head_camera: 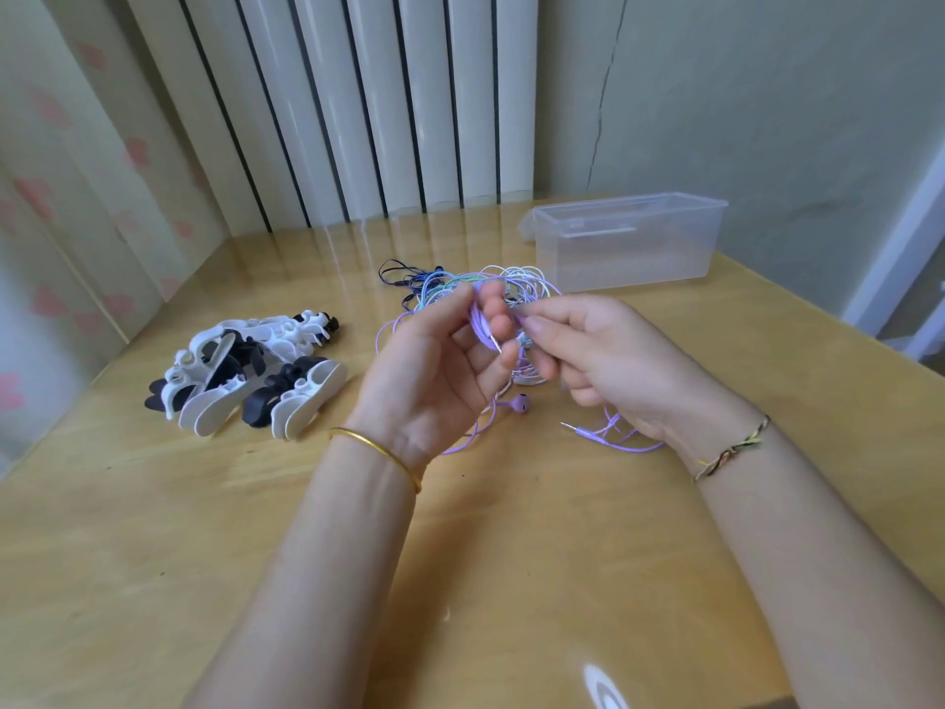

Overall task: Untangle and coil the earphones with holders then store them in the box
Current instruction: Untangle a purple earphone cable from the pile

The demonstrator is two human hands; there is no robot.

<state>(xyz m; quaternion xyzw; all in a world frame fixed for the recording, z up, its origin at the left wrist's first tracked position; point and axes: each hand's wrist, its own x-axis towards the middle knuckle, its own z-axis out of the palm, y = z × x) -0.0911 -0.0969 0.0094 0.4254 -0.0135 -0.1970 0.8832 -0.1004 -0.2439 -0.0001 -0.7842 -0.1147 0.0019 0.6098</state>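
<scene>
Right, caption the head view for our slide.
Left hand and right hand pinch a purple earphone cable; holders left, clear box behind.

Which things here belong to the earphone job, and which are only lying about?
For the job:
- purple earphones, pinched by left hand and right hand
- tangled earphone pile
- black and white holders
- clear plastic box

Just there:
- white ribbed radiator
- pink-patterned curtain
- gold bangle
- braided bracelet

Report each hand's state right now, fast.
Left hand: fingers curled round the purple earphone cable, holding it.
Right hand: thumb and forefinger pinching the same cable.
</scene>
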